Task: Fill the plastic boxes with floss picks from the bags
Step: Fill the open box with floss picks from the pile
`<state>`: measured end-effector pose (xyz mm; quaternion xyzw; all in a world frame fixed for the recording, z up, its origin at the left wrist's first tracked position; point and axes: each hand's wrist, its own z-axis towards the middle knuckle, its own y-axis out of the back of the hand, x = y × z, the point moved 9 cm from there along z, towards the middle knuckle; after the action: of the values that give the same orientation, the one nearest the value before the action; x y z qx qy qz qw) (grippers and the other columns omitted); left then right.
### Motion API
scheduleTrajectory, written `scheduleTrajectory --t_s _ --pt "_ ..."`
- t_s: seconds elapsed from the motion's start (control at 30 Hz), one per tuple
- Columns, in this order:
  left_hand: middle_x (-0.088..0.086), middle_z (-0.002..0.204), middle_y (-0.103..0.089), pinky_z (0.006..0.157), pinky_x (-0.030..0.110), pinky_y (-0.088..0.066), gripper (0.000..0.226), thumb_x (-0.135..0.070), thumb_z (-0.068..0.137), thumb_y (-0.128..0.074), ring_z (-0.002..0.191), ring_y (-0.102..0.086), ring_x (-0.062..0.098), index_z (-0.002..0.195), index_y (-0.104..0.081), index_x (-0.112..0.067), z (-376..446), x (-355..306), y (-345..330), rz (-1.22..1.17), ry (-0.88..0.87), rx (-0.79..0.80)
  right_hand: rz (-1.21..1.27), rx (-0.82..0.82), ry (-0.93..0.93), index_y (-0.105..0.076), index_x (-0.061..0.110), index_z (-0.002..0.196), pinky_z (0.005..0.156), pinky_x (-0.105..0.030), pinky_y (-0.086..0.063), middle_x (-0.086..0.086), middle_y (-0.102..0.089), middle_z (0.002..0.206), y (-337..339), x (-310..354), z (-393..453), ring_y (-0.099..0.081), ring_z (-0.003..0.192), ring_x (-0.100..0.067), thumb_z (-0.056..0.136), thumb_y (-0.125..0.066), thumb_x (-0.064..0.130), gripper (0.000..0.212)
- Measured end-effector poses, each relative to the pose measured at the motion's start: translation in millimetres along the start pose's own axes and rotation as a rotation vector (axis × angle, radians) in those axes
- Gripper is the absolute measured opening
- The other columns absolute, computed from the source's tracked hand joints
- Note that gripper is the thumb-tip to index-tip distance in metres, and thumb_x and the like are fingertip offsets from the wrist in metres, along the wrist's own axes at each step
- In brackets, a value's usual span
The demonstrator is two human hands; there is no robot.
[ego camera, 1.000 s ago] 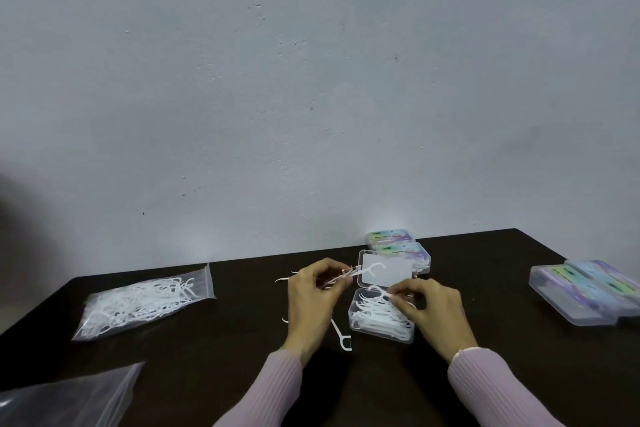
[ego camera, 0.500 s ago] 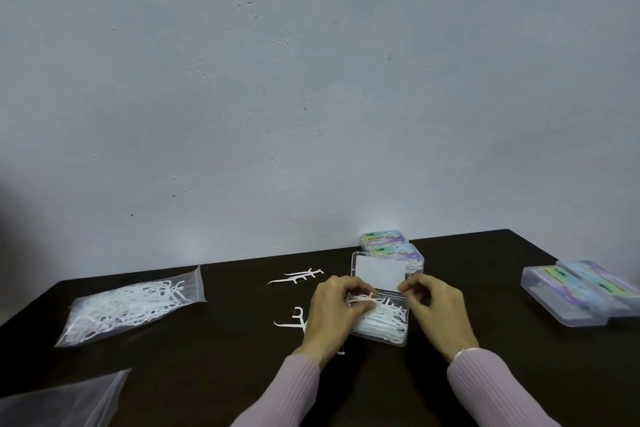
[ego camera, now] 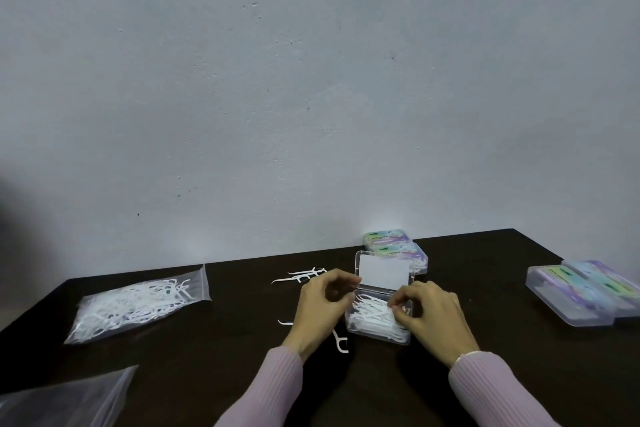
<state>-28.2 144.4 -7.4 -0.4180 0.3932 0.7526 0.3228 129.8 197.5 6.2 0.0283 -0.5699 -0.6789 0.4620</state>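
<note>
Empty bag (ego camera: 59, 399): nearest to me, far to the left of my left hand, lying flat at the table's (ego camera: 207, 374) near edge.
Sleeves (ego camera: 270, 388): pale lilac rib knit, covering both my forearms to the wrists.
Loose pick (ego camera: 341, 343): on the table just below my left hand, beside the box's near left corner.
Left hand (ego camera: 320, 309): fingers loosely curled, tips near the box's left rim; I see nothing held in it.
Right hand (ego camera: 429, 317): over the box's right side, fingertips pinching at the picks inside.
Box (ego camera: 377, 331): clear plastic, between my two hands, packed with white picks (ego camera: 370, 316).
Lid (ego camera: 384, 272): hinged open, standing tilted just beyond both hands.
Full bag (ego camera: 138, 303): well to the left of my left hand, lying flat, packed with white picks.
More loose picks (ego camera: 301, 276): just beyond my left hand.
Closed boxes (ego camera: 585, 291): two, side by side, well to the right of my right hand.
Labelled boxes (ego camera: 394, 246): two, behind the lid, farthest from my hands, against the wall (ego camera: 311, 80).
</note>
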Motion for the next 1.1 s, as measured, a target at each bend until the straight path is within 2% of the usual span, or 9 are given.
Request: scheduleTrajectory --t_s 0.13,0.27,0.43,0.7,0.8,0.9,1.0,1.03,1.1 --pt "-0.003 0.087 -0.072 0.072 0.013 -0.048 0.028 0.006 0.077 -0.067 0.083 -0.066 0.005 0.087 -0.072 -0.02 0 7 0 0.032 0.016 0.027 -0.072 0.012 0.006 -0.06 0.037 0.095 0.092 -0.024 -0.029 0.019 -0.054 0.096 -4 0 0 -0.042 0.091 0.001 0.089 -0.054 0.038 0.009" --pt "-0.003 0.083 -0.072 0.075 0.018 -0.052 0.025 0.004 0.078 -0.068 0.081 -0.066 0.006 0.084 -0.073 -0.02 -1 10 -6 0.048 0.03 0.042 -0.168 -0.024 0.022 -0.059 0.034 0.096 0.087 -0.023 -0.027 0.016 -0.054 0.097 -1 2 -1 -0.043 0.092 -0.001 0.089 -0.051 0.041 0.013" --pt "-0.011 0.083 -0.072 0.08 0.021 -0.052 0.018 -0.008 0.082 -0.068 0.083 -0.065 0.001 0.084 -0.075 -0.025 -2 3 -9 0.23 -0.041 0.059 -0.209 -0.041 0.046 -0.058 0.032 0.093 0.082 -0.022 -0.021 0.016 -0.05 0.093 1 5 -2 -0.042 0.09 -0.001 0.09 -0.049 0.039 0.012" --pt "-0.013 0.094 -0.072 0.085 0.016 -0.049 0.031 -0.003 0.088 -0.059 0.094 -0.064 -0.002 0.09 -0.072 -0.031 -3 4 1 0.062 0.026 0.034 -0.108 0.007 0.165 -0.053 0.035 0.091 0.092 -0.019 -0.026 0.018 -0.048 0.094 -3 21 -3 -0.043 0.092 0.001 0.089 -0.052 0.038 0.004" --pt "-0.016 0.094 -0.071 0.087 0.015 -0.047 0.036 0.0 0.089 -0.057 0.096 -0.063 -0.002 0.087 -0.07 -0.034 -6 10 18 0.099 0.03 -0.004 -0.108 0.045 0.23 -0.058 0.034 0.099 0.092 -0.018 -0.025 0.019 -0.046 0.094 -7 32 -6 -0.041 0.092 0.003 0.09 -0.052 0.038 0.012" --pt "-0.016 0.096 -0.07 0.084 0.012 -0.047 0.037 0.0 0.089 -0.057 0.097 -0.062 -0.003 0.089 -0.07 -0.034 -13 17 37 0.182 0.051 -0.015 -0.15 0.063 0.303 -0.061 0.034 0.107 0.095 -0.024 -0.026 0.017 -0.051 0.101 -12 48 -13 -0.044 0.099 0.0 0.088 -0.054 0.039 0.02" --pt "-0.017 0.097 -0.068 0.079 0.007 -0.046 0.029 -0.006 0.088 -0.062 0.092 -0.06 -0.008 0.091 -0.069 -0.035 -20 23 62 0.311 0.065 -0.019 -0.295 -0.03 0.394 -0.067 0.038 0.089 0.083 -0.03 -0.038 0.017 -0.06 0.09 -12 68 -14 -0.056 0.087 -0.002 0.07 -0.073 0.045 0.021" --pt "-0.017 0.098 -0.066 0.081 0.008 -0.047 0.025 -0.01 0.087 -0.064 0.092 -0.06 -0.007 0.093 -0.068 -0.034 -21 26 66 0.364 0.076 0.014 -0.327 -0.032 0.411 -0.067 0.037 0.088 0.083 -0.03 -0.037 0.017 -0.06 0.091 -12 74 -14 -0.056 0.088 -0.003 0.071 -0.072 0.046 0.02" --pt "-0.016 0.101 -0.063 0.083 0.01 -0.045 0.021 -0.017 0.086 -0.067 0.094 -0.057 -0.003 0.102 -0.068 -0.031 -25 34 71 0.49 0.109 0.107 -0.319 0.055 0.406 -0.065 0.03 0.102 0.093 -0.034 -0.028 0.01 -0.056 0.106 -25 82 -14 -0.048 0.104 -0.008 0.086 -0.055 0.046 0.025"
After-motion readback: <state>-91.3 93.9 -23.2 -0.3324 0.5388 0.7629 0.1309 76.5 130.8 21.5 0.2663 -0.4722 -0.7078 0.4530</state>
